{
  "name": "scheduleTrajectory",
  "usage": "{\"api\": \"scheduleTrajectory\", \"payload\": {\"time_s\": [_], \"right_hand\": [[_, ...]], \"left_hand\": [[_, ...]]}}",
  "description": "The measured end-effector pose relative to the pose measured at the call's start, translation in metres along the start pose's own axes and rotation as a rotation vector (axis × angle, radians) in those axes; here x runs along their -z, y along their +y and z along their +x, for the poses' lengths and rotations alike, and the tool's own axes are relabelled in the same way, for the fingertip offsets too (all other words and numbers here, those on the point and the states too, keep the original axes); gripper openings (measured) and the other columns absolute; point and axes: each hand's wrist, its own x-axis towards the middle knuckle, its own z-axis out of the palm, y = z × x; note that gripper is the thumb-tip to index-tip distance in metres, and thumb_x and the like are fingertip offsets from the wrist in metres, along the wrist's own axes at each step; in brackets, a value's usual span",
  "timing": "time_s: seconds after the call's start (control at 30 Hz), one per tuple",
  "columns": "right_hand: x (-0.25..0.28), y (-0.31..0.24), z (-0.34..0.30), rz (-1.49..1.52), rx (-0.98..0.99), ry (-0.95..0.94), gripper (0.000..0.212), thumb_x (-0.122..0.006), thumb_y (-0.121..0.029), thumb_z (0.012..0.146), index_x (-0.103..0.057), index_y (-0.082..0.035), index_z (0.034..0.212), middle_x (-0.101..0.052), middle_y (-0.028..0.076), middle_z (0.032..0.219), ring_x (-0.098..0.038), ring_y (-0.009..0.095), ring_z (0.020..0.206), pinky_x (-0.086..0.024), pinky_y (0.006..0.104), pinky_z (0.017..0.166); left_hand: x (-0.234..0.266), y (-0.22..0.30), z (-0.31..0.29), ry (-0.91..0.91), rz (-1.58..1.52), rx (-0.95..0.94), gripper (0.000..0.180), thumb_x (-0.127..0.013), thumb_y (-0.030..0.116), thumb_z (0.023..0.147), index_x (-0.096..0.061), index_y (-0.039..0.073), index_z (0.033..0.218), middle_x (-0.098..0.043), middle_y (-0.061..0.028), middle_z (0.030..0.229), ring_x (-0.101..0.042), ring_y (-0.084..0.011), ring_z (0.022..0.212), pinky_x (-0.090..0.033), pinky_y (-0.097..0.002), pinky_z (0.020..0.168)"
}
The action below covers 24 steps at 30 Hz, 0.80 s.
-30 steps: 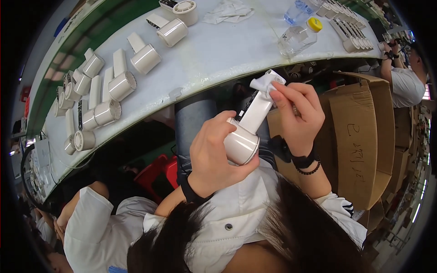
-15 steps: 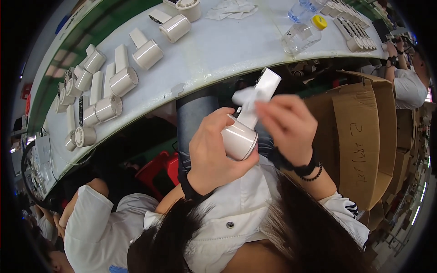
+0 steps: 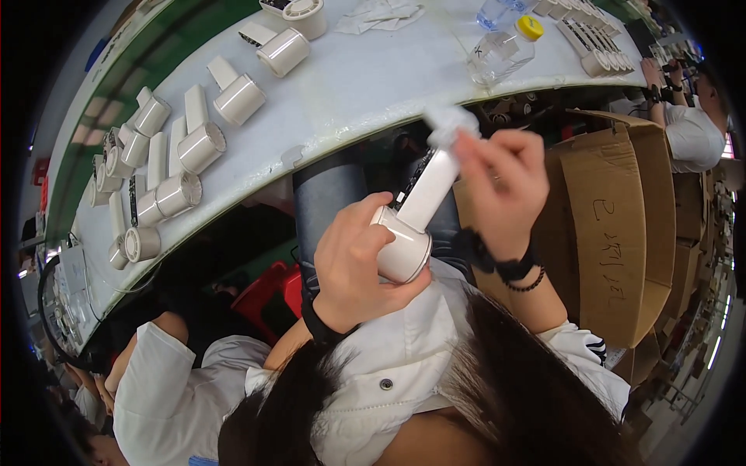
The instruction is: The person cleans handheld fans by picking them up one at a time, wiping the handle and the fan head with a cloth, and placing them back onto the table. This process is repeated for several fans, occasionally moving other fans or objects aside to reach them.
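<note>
My left hand [image 3: 348,268] is wrapped round the barrel of a white hair dryer body [image 3: 427,194], above my lap. Its handle slants up and away, with dark electronic parts showing along its left side. A crumpled white wipe [image 3: 452,126] is pinched in the fingers of my right hand [image 3: 509,182]. The wipe lies against the top end of the handle and is smeared by motion. More white hair dryer bodies [image 3: 200,146] lie at the left of the table, several with dark insides showing.
Across the far side runs a pale table [image 3: 342,93] with a clear yellow-capped bottle [image 3: 503,56], white cloths [image 3: 381,14] and another row of white parts [image 3: 594,50]. An open cardboard box [image 3: 614,225] stands at my right. A person in white [image 3: 155,380] sits at my left.
My right hand has moved the wipe up the handle, from near its middle to its top end. My left hand keeps its hold on the hair dryer body. The view has shifted slightly.
</note>
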Motion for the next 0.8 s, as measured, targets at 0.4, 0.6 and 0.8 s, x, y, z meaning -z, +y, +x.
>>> {"api": "scheduleTrajectory", "payload": {"time_s": [0.4, 0.6, 0.8], "right_hand": [[0.002, -0.003, 0.006, -0.094, 0.268, 0.037, 0.018, -0.071, -0.010, 0.073, -0.073, -0.013, 0.091, -0.057, 0.010, 0.121, -0.040, 0.027, 0.119, -0.031, 0.0356, 0.099], [0.013, 0.039, 0.030, 0.425, -0.357, 0.258, 0.011, -0.061, -0.009, 0.088, -0.066, -0.001, 0.094, -0.064, 0.006, 0.098, -0.056, 0.013, 0.092, -0.043, 0.0254, 0.082], [0.023, 0.022, 0.018, 0.415, -0.087, 0.319, 0.016, -0.067, -0.011, 0.081, -0.066, -0.003, 0.094, -0.064, 0.006, 0.096, -0.055, 0.018, 0.092, -0.043, 0.0295, 0.083]], "left_hand": [[-0.002, 0.001, -0.005, -0.002, -0.047, 0.026, 0.067, -0.081, 0.012, 0.051, -0.039, 0.006, 0.103, -0.055, -0.0239, 0.105, -0.059, -0.0346, 0.078, -0.049, -0.0377, 0.064], [0.002, 0.013, -0.006, 0.018, -0.702, 0.519, 0.055, -0.072, 0.009, 0.065, -0.039, 0.004, 0.108, -0.055, -0.0180, 0.107, -0.058, -0.0209, 0.085, -0.048, -0.0309, 0.072], [0.018, 0.011, 0.001, -0.021, -1.048, 0.879, 0.045, -0.063, 0.007, 0.073, -0.038, 0.002, 0.110, -0.052, -0.0151, 0.108, -0.053, -0.0151, 0.090, -0.045, -0.0280, 0.079]]}}
